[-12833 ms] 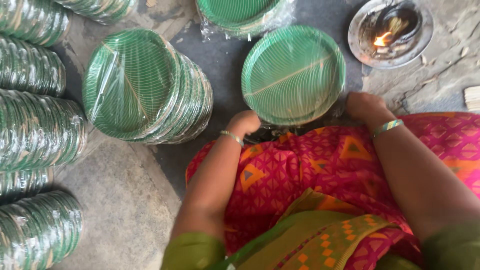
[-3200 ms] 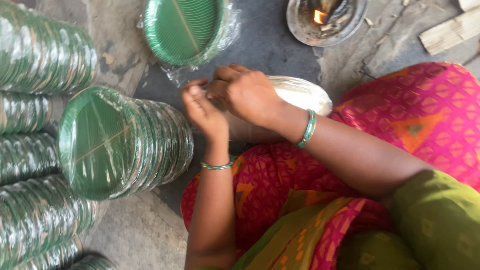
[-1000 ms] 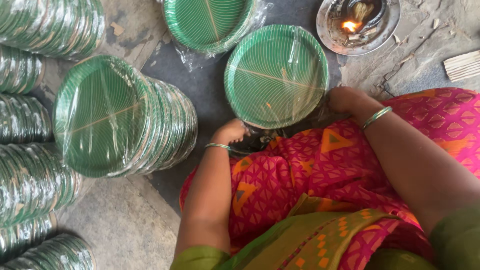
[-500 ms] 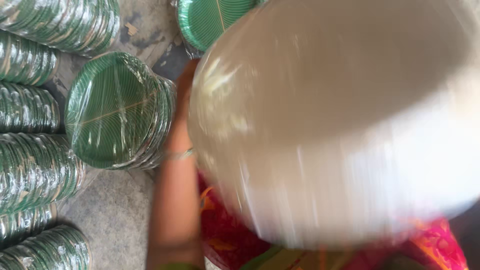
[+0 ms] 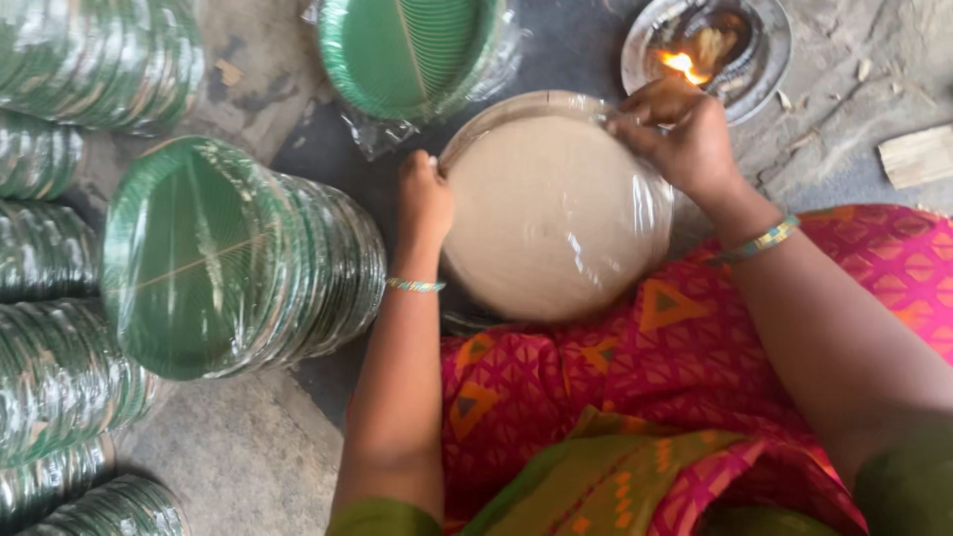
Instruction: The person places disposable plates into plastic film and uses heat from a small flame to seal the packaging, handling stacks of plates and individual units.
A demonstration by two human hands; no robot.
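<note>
Gripping the wrapped plate stack (image 5: 551, 208) at opposite rims, left hand (image 5: 425, 194) and right hand (image 5: 680, 129) hold it just below the flame dish (image 5: 764, 50).

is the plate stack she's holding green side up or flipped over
Flipped over: the wrapped plate stack shows its plain tan underside, held between left hand and right hand.

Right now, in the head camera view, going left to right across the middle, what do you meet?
Wrapped green plate stack → left hand → pale plate stack in clear film → right hand → wood piece.
</note>
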